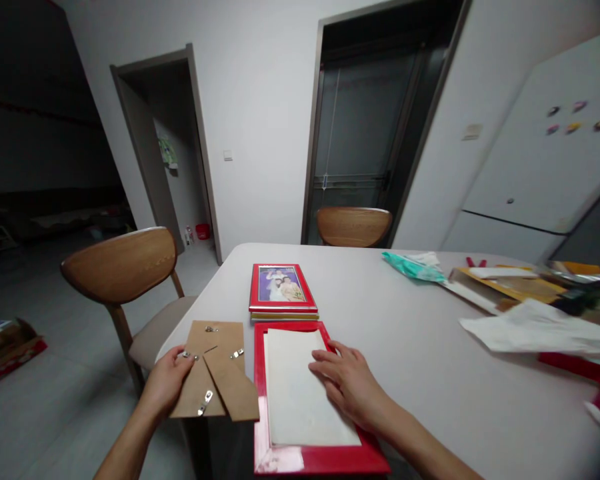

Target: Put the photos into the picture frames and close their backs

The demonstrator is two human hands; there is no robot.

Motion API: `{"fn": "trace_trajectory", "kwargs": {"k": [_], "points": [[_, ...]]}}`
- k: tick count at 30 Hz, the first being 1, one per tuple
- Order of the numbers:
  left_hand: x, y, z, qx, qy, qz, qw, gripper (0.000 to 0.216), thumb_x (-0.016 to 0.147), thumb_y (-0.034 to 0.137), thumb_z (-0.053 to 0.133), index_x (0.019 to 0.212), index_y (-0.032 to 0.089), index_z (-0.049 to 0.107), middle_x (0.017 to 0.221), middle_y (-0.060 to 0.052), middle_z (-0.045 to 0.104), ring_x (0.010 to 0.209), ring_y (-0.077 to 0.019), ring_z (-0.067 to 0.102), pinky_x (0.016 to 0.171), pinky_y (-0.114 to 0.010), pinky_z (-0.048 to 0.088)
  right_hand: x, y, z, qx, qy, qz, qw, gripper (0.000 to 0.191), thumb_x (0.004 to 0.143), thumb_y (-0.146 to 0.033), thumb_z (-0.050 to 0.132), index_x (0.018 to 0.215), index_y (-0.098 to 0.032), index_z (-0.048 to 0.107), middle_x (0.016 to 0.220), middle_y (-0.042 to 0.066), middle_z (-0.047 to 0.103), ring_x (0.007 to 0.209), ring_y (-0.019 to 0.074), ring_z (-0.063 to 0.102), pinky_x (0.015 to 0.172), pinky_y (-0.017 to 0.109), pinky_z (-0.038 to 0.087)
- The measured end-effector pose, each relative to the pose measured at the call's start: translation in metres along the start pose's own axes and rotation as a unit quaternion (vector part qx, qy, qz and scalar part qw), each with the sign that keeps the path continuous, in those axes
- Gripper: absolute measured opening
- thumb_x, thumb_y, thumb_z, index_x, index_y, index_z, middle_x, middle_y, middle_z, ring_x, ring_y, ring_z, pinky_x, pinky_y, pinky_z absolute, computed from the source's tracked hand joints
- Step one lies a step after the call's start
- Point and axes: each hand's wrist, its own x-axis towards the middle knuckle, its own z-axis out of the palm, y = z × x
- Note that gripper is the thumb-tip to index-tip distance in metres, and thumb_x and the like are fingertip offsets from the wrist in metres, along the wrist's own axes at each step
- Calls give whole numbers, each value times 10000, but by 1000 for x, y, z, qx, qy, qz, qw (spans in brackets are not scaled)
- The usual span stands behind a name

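Note:
My left hand (167, 383) grips the left edge of a brown picture frame backing board (193, 390), thumb on top by a metal clip. The board has several metal clips and a flap stand (233, 390) that sticks out at the lower right. To its right a red picture frame (280, 459) lies face down on the table, with a white sheet (300, 393) in its back. My right hand (347, 383) rests on the sheet's right side and the frame's edge, fingers stretched out. Beyond it, a red-framed photo (283, 285) lies face up on a stack of frames.
The white table (405, 320) carries a teal and white plastic wrapper (414, 267), a yellow-brown envelope (515, 283) and crumpled white paper (535, 327) on the right. One wooden chair (125, 270) stands at the left, another (354, 227) at the far side.

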Motion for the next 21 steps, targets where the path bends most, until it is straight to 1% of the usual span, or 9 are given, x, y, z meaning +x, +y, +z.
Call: {"fn": "trace_trajectory", "kwargs": {"k": [3,5,7,8,10,13,15,18,21], "points": [[0,3,-3,81,55,40,994,412,610,280,558,989,124,514,692,-38,614,820,-286,585,740,-402,428,4,-2,-1,26,-15,-38,999,316,750,-165,379,917,-298,612,1080,-4,576,1094,252,372,866,438,240],[-9,11,4,114,81,74,987,458,594,255,563,1029,126,506,923,-87,598,1011,-296,489,887,-427,335,6,-3,2,46,-12,-46,998,306,762,-170,370,913,-284,612,1072,-2,582,1082,244,391,862,425,256],[-27,22,21,137,78,117,980,464,614,241,542,1062,131,494,1122,-105,516,1119,-267,395,966,-400,261,8,-2,5,67,-4,-49,997,306,766,-173,368,933,-276,603,1065,1,587,1080,235,404,869,415,266],[-38,28,31,163,58,163,971,463,646,242,512,1090,118,476,1152,-121,498,1116,-255,401,964,-401,275,9,-1,8,75,3,-49,996,306,765,-177,373,953,-270,595,1080,9,579,1083,228,408,878,407,270],[-62,39,56,187,-32,229,955,455,688,221,470,1136,144,448,1215,-107,462,1138,-223,388,961,-392,303,10,3,11,79,37,-21,996,320,751,-196,395,1019,-234,567,1145,47,530,1087,215,411,892,377,283],[-90,50,87,220,-132,257,932,497,663,218,511,1150,144,451,1258,-118,424,1160,-239,364,967,-413,303,10,11,12,59,98,88,990,407,707,-228,441,1103,-155,502,1151,114,496,1036,215,444,867,330,329],[-97,54,99,248,-162,252,921,517,639,194,522,1144,102,463,1265,-150,409,1165,-261,355,971,-426,295,10,16,12,54,90,151,983,446,684,-240,454,1120,-142,474,1043,116,549,940,216,497,807,321,368],[-95,56,105,275,-176,242,914,525,623,160,512,1137,58,471,1263,-178,401,1172,-280,340,981,-434,273,10,22,11,74,73,176,979,458,649,-204,457,1103,-145,469,952,102,582,853,209,533,748,306,386],[-92,62,105,261,-186,229,919,529,629,184,520,1139,53,472,1256,-180,410,1171,-287,340,988,-431,256,11,22,5,169,95,212,958,477,612,-160,452,1088,-133,458,847,87,602,745,198,561,683,303,406]]}}
